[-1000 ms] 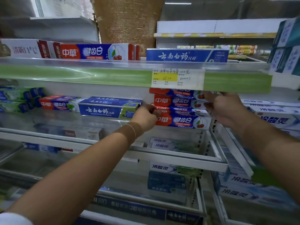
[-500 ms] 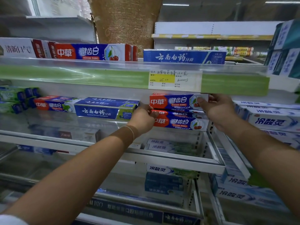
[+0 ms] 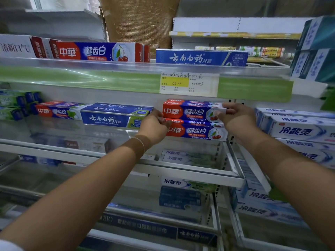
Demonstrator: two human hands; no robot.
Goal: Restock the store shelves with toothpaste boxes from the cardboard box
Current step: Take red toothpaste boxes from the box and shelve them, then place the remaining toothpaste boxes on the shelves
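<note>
Two red-and-blue toothpaste boxes with a cherry picture lie stacked on the middle glass shelf. The upper box is held at both ends: my left hand grips its left end, and my right hand pinches its right end with thumb and fingers. The lower box lies under it, and my left hand also touches its left end. A third box's top edge shows just behind the upper one. The cardboard box is out of view.
A blue toothpaste box lies just left of my left hand, with another red-and-blue box beside it. White boxes fill the shelf on the right. The top shelf carries more boxes and a price label.
Both hands stayed at the ends of the stacked boxes. The upper box came forward and now lies squarely on the lower one. The view has shifted slightly.
</note>
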